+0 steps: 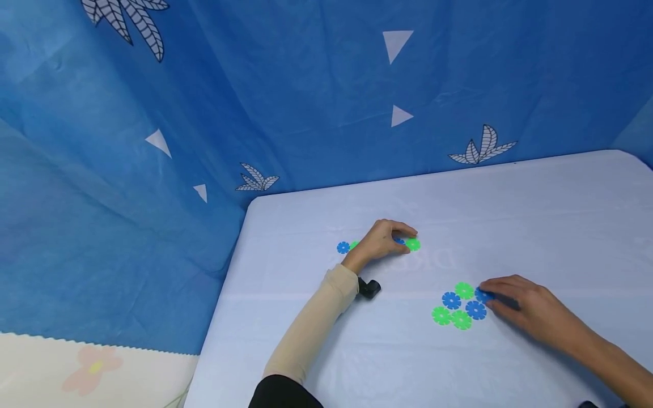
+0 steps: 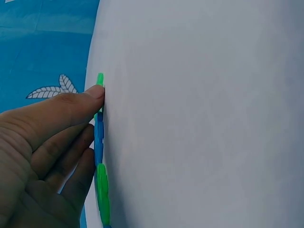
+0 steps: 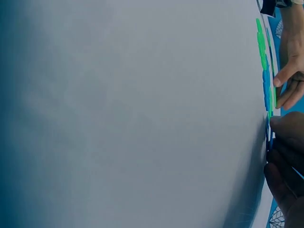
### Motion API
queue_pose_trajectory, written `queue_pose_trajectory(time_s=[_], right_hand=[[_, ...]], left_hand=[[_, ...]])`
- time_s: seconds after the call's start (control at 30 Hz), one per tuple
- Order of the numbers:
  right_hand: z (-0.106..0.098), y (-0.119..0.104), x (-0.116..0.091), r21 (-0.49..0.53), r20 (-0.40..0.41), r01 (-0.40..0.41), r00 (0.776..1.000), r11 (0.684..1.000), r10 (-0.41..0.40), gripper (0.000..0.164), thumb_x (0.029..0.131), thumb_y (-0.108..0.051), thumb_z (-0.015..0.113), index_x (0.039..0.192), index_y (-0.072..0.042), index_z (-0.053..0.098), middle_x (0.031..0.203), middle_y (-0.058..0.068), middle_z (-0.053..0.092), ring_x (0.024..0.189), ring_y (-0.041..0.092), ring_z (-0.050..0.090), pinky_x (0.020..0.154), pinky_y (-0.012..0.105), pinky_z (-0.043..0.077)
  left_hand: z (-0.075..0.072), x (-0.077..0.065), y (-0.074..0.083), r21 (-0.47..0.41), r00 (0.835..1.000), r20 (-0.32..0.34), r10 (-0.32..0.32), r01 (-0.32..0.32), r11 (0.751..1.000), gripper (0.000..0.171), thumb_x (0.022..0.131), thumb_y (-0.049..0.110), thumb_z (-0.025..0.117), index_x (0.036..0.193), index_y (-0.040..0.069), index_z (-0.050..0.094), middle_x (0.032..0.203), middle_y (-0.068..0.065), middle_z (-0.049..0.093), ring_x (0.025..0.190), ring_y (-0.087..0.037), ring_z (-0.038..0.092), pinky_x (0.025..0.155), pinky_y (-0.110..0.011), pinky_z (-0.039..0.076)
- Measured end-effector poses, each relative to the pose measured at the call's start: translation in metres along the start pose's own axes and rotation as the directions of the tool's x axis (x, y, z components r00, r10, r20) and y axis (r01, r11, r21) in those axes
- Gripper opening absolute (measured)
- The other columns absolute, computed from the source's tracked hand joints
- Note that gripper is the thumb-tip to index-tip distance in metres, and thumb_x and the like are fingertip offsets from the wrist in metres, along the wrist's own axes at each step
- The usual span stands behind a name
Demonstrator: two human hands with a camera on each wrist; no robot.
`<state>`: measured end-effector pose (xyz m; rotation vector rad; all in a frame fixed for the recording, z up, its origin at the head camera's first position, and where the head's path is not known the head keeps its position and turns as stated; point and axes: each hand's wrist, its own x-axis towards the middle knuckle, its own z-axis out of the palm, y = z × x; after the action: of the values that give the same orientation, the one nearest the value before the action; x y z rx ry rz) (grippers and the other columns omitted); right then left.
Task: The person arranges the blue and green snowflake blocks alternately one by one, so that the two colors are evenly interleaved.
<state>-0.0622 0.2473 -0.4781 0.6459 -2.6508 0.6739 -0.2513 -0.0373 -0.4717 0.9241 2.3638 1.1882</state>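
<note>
Flat notched plastic snowflake discs lie on the white table. My left hand (image 1: 382, 241) reaches over a row of them, thumb and finger at opposite edges of the green snowflake disc (image 1: 412, 244) at the row's right end. Its palm hides the middle of the row; a blue disc (image 1: 343, 247) shows at the left end. In the left wrist view, the thumb (image 2: 97, 91) presses on a green disc's edge (image 2: 100, 78). Nearer, my right hand (image 1: 533, 311) pinches a blue snowflake disc (image 1: 482, 295) at the right side of a loose cluster of green and blue discs.
The cluster includes a green disc (image 1: 441, 315) at its near left and a blue disc (image 1: 476, 310) beside my right thumb. A black wrist-camera mount (image 1: 369, 288) sticks out from my left wrist. Behind the table (image 1: 510, 226) hangs a blue patterned cloth (image 1: 316, 96).
</note>
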Motion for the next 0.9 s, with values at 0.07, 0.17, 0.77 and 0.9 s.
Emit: queue_pose_trajectory(time_s=[0.07, 0.17, 0.77, 0.9], right_hand=[[0.0, 0.0, 0.0, 0.009, -0.003, -0.015, 1.0, 1.0, 0.015, 0.044, 0.064, -0.006, 0.087, 0.106, -0.015, 0.075, 0.105, -0.002, 0.069, 0.098, 0.015, 0.061, 0.089, 0.0, 0.03], [0.0, 0.0, 0.001, 0.027, -0.011, -0.035, 0.999, 0.999, 0.035, 0.043, 0.066, -0.006, 0.087, 0.106, -0.016, 0.074, 0.106, -0.003, 0.068, 0.1, 0.008, 0.059, 0.089, -0.001, 0.029], [0.003, 0.0, 0.021, 0.048, 0.005, -0.175, 0.985, 0.983, 0.175, 0.032, 0.077, -0.011, 0.083, 0.108, -0.007, 0.074, 0.107, 0.009, 0.07, 0.094, 0.027, 0.067, 0.081, 0.03, 0.053], [0.003, 0.001, 0.031, 0.059, 0.017, -0.185, 0.983, 0.981, 0.185, 0.032, 0.078, -0.01, 0.081, 0.109, -0.003, 0.074, 0.108, 0.012, 0.07, 0.095, 0.029, 0.067, 0.078, 0.046, 0.052]], left_hand=[[0.0, 0.0, 0.0, 0.004, 1.0, -0.002, 0.002, -0.002, 1.0, 0.039, 0.08, 0.004, 0.081, 0.118, 0.008, 0.072, 0.116, 0.002, 0.071, 0.109, -0.001, 0.061, 0.093, -0.013, 0.043], [-0.001, -0.001, 0.001, 0.001, 1.0, 0.003, 0.003, -0.003, 1.0, 0.039, 0.08, 0.003, 0.08, 0.118, 0.008, 0.072, 0.117, 0.0, 0.071, 0.109, -0.002, 0.061, 0.094, -0.013, 0.044], [-0.001, -0.003, 0.004, -0.036, 1.0, 0.0, -0.02, 0.02, 0.999, 0.037, 0.081, 0.001, 0.079, 0.118, 0.006, 0.072, 0.117, -0.002, 0.071, 0.107, -0.005, 0.063, 0.09, -0.015, 0.047], [-0.001, -0.002, 0.004, -0.028, 1.0, 0.002, -0.008, 0.008, 1.0, 0.037, 0.082, 0.002, 0.079, 0.118, 0.007, 0.072, 0.116, -0.002, 0.071, 0.107, -0.004, 0.063, 0.09, -0.015, 0.047]])
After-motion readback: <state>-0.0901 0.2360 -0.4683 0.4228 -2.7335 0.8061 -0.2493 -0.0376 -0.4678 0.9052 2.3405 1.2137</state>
